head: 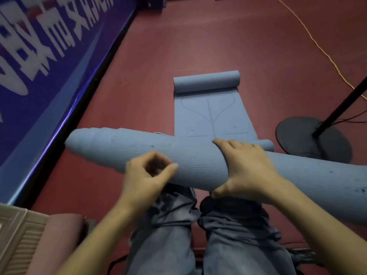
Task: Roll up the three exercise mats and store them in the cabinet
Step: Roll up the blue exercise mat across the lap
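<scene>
A rolled blue mat [111, 149] lies across my thighs, its left end telescoped into a cone. My right hand [246, 167] grips the roll near its middle, fingers over the top and thumb underneath. Just left of it, my left hand [147, 175] is against the roll with fingers curled and the thumb tip touching the surface; I see nothing held in it. A second blue mat [210, 116] lies on the floor beyond, flat in the middle with both ends curled up. A pink rolled mat [59, 235] leans at the lower left beside a beige cabinet [15, 235].
A blue banner wall [39, 76] runs along the left. At the right, a black round stand base [309, 139] with a slanted pole [341, 108] sits close to the mats. A yellow cable [309, 34] crosses the red floor [198, 36] behind.
</scene>
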`<action>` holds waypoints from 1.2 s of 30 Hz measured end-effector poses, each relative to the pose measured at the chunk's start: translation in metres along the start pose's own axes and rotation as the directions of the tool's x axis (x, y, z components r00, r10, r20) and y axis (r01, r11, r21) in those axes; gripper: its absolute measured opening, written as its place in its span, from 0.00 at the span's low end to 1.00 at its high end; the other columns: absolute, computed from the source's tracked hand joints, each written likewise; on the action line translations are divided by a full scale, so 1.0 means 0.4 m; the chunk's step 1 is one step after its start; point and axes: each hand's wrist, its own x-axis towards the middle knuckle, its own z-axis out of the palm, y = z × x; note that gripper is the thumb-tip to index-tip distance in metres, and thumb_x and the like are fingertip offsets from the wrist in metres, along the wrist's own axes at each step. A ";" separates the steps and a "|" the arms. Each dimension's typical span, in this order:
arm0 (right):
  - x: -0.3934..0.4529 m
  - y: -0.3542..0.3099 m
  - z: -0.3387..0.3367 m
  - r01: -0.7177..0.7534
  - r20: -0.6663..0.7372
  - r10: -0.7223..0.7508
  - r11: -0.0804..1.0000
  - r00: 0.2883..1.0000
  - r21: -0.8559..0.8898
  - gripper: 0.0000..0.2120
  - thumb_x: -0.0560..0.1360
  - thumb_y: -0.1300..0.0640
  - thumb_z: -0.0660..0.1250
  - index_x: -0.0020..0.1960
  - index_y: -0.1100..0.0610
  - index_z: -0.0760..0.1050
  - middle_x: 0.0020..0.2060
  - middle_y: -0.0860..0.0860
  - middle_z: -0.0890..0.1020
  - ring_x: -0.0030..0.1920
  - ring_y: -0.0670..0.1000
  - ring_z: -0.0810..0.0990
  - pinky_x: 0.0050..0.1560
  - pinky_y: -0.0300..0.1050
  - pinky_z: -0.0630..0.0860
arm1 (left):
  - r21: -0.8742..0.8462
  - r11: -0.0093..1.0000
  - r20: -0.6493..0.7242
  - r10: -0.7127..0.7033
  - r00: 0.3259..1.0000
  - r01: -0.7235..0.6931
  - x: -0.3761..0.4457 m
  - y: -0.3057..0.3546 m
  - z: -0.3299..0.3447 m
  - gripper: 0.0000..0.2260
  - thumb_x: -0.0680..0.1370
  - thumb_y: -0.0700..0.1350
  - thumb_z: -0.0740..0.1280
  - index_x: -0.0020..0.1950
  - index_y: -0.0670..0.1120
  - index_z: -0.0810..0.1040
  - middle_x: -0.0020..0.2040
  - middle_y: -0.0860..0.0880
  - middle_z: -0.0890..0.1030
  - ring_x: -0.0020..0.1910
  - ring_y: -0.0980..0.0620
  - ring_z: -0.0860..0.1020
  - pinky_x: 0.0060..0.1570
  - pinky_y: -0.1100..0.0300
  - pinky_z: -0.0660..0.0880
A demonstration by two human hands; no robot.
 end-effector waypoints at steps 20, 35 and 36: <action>0.074 -0.017 -0.181 0.373 -0.361 -0.233 0.842 0.903 0.389 0.48 0.59 0.34 0.75 0.74 0.45 0.64 0.63 0.42 0.77 0.60 0.47 0.77 0.54 0.44 0.74 | -0.471 0.882 0.259 0.130 0.957 0.008 0.173 0.087 -0.087 0.22 0.51 0.40 0.81 0.40 0.59 0.88 0.40 0.60 0.85 0.43 0.63 0.81 0.44 0.64 0.78; 0.036 -0.006 -0.076 0.427 -0.443 -0.137 0.615 0.886 0.663 0.64 0.58 0.48 0.87 0.81 0.50 0.48 0.71 0.38 0.71 0.71 0.41 0.72 0.68 0.40 0.71 | 0.139 0.989 0.431 -0.114 0.895 0.059 0.077 -0.159 0.085 0.43 0.58 0.49 0.85 0.70 0.58 0.72 0.59 0.60 0.83 0.59 0.60 0.81 0.57 0.51 0.81; 0.037 0.000 -0.088 0.423 -0.447 -0.124 0.612 0.886 0.668 0.63 0.59 0.46 0.86 0.81 0.50 0.48 0.70 0.36 0.71 0.70 0.39 0.72 0.67 0.36 0.71 | 0.106 0.993 0.428 -0.095 0.899 0.055 0.079 -0.157 0.093 0.43 0.60 0.46 0.85 0.71 0.56 0.71 0.61 0.59 0.83 0.60 0.59 0.81 0.58 0.50 0.80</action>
